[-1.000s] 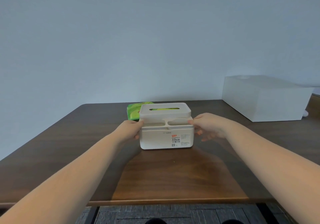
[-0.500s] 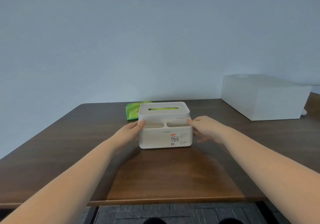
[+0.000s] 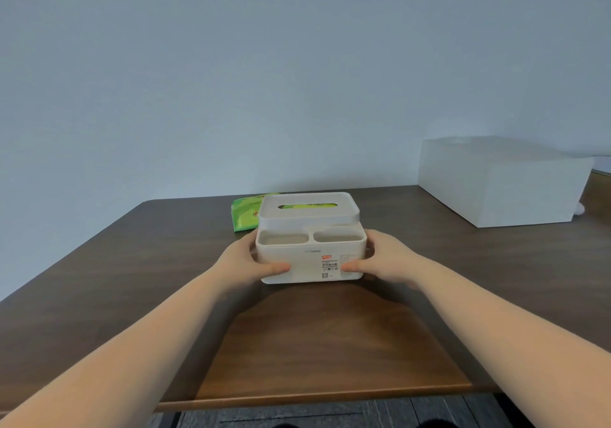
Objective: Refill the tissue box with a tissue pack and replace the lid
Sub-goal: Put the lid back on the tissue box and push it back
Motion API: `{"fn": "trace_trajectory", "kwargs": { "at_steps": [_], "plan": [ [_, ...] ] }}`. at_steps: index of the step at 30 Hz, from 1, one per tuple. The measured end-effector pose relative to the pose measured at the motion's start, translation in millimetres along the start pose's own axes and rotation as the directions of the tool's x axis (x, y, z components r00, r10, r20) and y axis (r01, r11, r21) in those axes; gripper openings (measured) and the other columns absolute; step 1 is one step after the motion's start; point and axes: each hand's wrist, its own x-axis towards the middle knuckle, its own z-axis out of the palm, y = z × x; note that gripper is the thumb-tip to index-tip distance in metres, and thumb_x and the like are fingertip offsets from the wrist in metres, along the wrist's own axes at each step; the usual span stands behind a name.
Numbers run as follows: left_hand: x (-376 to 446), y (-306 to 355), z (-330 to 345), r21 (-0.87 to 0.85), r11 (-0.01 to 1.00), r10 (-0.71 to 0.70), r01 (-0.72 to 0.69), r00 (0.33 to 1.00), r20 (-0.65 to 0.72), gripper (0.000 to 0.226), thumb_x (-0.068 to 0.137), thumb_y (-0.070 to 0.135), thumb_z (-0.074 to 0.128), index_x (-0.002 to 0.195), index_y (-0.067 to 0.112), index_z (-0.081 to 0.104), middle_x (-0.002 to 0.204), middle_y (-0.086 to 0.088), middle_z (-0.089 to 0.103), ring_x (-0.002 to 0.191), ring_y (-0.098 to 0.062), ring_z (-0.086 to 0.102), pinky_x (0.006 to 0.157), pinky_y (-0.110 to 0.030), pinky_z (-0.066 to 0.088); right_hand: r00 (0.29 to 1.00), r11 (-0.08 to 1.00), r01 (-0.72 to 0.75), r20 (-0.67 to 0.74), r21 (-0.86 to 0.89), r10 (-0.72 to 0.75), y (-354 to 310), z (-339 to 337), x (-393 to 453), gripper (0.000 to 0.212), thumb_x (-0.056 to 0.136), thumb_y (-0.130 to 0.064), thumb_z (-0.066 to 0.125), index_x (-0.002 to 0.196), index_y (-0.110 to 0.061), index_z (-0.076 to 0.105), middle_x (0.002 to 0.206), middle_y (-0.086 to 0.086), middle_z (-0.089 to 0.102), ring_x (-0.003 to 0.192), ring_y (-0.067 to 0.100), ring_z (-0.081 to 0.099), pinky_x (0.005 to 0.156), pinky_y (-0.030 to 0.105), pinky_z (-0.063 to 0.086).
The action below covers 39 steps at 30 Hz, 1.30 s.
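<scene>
Both hands are on it now: I see the white tissue box (image 3: pixel 310 255) clamped between them, the left hand (image 3: pixel 246 259) wrapped round its left end and the right hand (image 3: pixel 386 259) round its right end, each thumb pressed flat on the front face and the fingers curled out of sight behind. It's a rounded white plastic box with two shallow open compartments along the near top edge, side by side, and a barcode label with a small red tag on the front, just beside my right thumb. The lid (image 3: pixel 309 209) sits on the raised rear part, a white cap with a long slot, and through that slot I see bright green. The box's long axis runs straight from one hand to the other, labelled face turned back toward me, slot running the same way. Just beyond my left hand, behind the box's far left corner, a green tissue pack (image 3: pixel 246 214) lies flat on the dark wooden table (image 3: pixel 330 345). Well out past my right hand sits a large white box (image 3: pixel 502 183).
</scene>
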Motion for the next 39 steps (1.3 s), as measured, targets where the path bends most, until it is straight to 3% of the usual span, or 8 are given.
{"fn": "trace_trajectory", "kwargs": {
  "at_steps": [8, 12, 14, 20, 23, 26, 34, 39],
  "plan": [
    [42, 18, 30, 0.008, 0.998, 0.054, -0.054, 0.998, 0.041, 0.065, 0.069, 0.020, 0.085, 0.128, 0.026, 0.056, 0.113, 0.012, 0.067, 0.107, -0.007, 0.063, 0.097, -0.025, 0.047, 0.995, 0.998, -0.025, -0.094, 0.061, 0.031, 21, -36, 15, 0.049, 0.079, -0.010, 0.076, 0.123, -0.018, 0.057, 0.105, -0.009, 0.066, 0.092, 0.005, 0.062, 0.062, 0.016, 0.048],
    [69, 28, 54, 0.017, 0.994, 0.103, -0.105, 0.992, 0.065, 0.056, 0.072, 0.015, 0.083, 0.119, 0.028, 0.056, 0.101, 0.020, 0.065, 0.087, 0.013, 0.063, 0.074, 0.001, 0.044, 0.988, 0.998, -0.038, -0.151, 0.057, 0.047, 40, -58, 27, 0.055, 0.078, -0.009, 0.077, 0.127, -0.020, 0.056, 0.116, -0.005, 0.067, 0.101, 0.008, 0.062, 0.083, 0.024, 0.052],
    [85, 31, 68, -0.002, 0.992, 0.124, -0.124, 0.989, 0.080, 0.054, 0.073, 0.009, 0.081, 0.115, 0.029, 0.055, 0.097, 0.023, 0.064, 0.075, 0.023, 0.062, 0.064, 0.005, 0.043, 0.984, 0.998, -0.041, -0.170, 0.048, 0.049, 49, -70, 32, 0.057, 0.078, -0.009, 0.077, 0.129, -0.021, 0.055, 0.117, -0.006, 0.066, 0.103, 0.008, 0.061, 0.078, 0.015, 0.047],
    [143, 46, 116, 0.014, 0.990, 0.137, -0.140, 0.982, 0.133, 0.062, 0.070, 0.021, 0.084, 0.121, 0.035, 0.053, 0.111, 0.015, 0.066, 0.102, -0.002, 0.062, 0.094, -0.020, 0.044, 0.960, 0.996, -0.076, -0.264, 0.049, 0.087, 81, -113, 52, 0.061, 0.079, -0.007, 0.075, 0.133, -0.021, 0.051, 0.118, -0.007, 0.064, 0.105, 0.008, 0.058, 0.073, 0.010, 0.042],
    [171, 52, 138, 0.006, 0.989, 0.145, -0.147, 0.978, 0.148, 0.058, 0.071, 0.021, 0.083, 0.116, 0.038, 0.050, 0.106, 0.020, 0.062, 0.101, -0.003, 0.058, 0.090, -0.019, 0.041, 0.945, 0.994, -0.095, -0.310, 0.052, 0.106, 94, -131, 66, 0.059, 0.081, -0.006, 0.073, 0.134, -0.021, 0.051, 0.119, -0.006, 0.064, 0.101, 0.005, 0.059, 0.068, 0.004, 0.039],
    [197, 53, 149, -0.013, 0.990, 0.143, -0.142, 0.979, 0.148, 0.058, 0.071, 0.021, 0.083, 0.115, 0.040, 0.050, 0.102, 0.028, 0.060, 0.103, -0.005, 0.058, 0.094, -0.022, 0.042, 0.930, 0.993, -0.109, -0.346, 0.050, 0.120, 105, -141, 84, 0.055, 0.081, -0.006, 0.073, 0.131, -0.020, 0.052, 0.119, -0.004, 0.066, 0.101, 0.008, 0.060, 0.073, 0.011, 0.044],
    [244, 54, 181, -0.009, 0.987, 0.163, -0.162, 0.984, 0.067, 0.067, 0.069, 0.030, 0.082, 0.129, 0.032, 0.052, 0.120, 0.012, 0.064, 0.117, -0.012, 0.059, 0.097, -0.025, 0.044, 0.819, 0.978, -0.203, -0.541, 0.039, 0.192, 127, -151, 126, 0.044, 0.084, -0.013, 0.069, 0.126, -0.017, 0.054, 0.126, 0.003, 0.064, 0.114, 0.022, 0.060, 0.098, 0.039, 0.049],
    [267, 61, 210, 0.117, 0.980, 0.166, -0.158, 0.984, -0.060, 0.060, 0.075, 0.034, 0.077, 0.127, 0.022, 0.051, 0.126, 0.000, 0.065, 0.119, -0.022, 0.058, 0.089, -0.026, 0.043, 0.693, 0.935, -0.349, -0.689, -0.065, 0.211, 132, -154, 146, 0.036, 0.092, -0.022, 0.059, 0.125, -0.009, 0.052, 0.127, 0.012, 0.061, 0.118, 0.031, 0.056, 0.090, 0.038, 0.046]
  ]
}}
